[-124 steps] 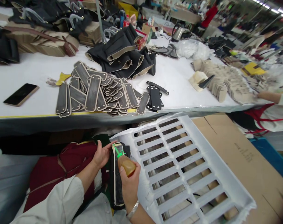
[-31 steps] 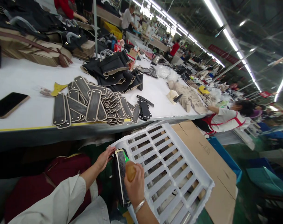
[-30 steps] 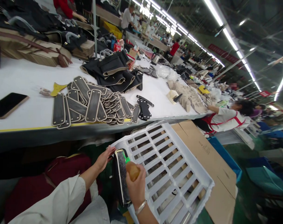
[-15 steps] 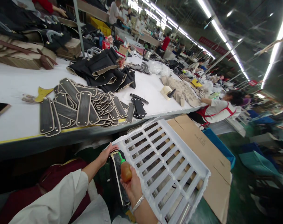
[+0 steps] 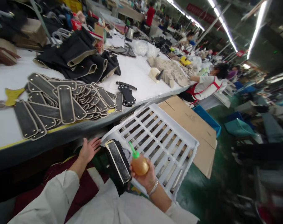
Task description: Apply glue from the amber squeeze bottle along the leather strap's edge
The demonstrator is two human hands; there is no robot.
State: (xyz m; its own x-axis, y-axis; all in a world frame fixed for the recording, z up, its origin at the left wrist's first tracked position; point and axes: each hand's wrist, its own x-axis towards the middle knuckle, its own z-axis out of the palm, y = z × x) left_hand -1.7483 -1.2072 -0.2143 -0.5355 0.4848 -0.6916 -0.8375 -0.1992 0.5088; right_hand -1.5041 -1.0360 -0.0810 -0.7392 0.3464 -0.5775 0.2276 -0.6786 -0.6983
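Note:
My right hand (image 5: pixel 144 177) is wrapped round a squeeze bottle (image 5: pixel 140 165) of amber liquid, its green nozzle tilted up to the left. To the left of the bottle, a black piece (image 5: pixel 119 161) with a pale strip along its edges rests at the near corner of a light grey slatted plastic tray (image 5: pixel 155 143). My left hand (image 5: pixel 89 151) is empty, palm up with fingers spread, just left of the black piece and apart from it.
A pile of dark riveted straps (image 5: pixel 66 104) lies along the near edge of the white table (image 5: pixel 141 74). Folded black pieces (image 5: pixel 78 59) are behind it. Flat cardboard (image 5: pixel 190 124) lies beyond the tray. A co-worker (image 5: pixel 202 88) in red straps leans at the table further right.
My right hand has lifted the bottle away from the black piece, to the right. My left hand has let go of the piece and moved left, opening. The view has shifted right.

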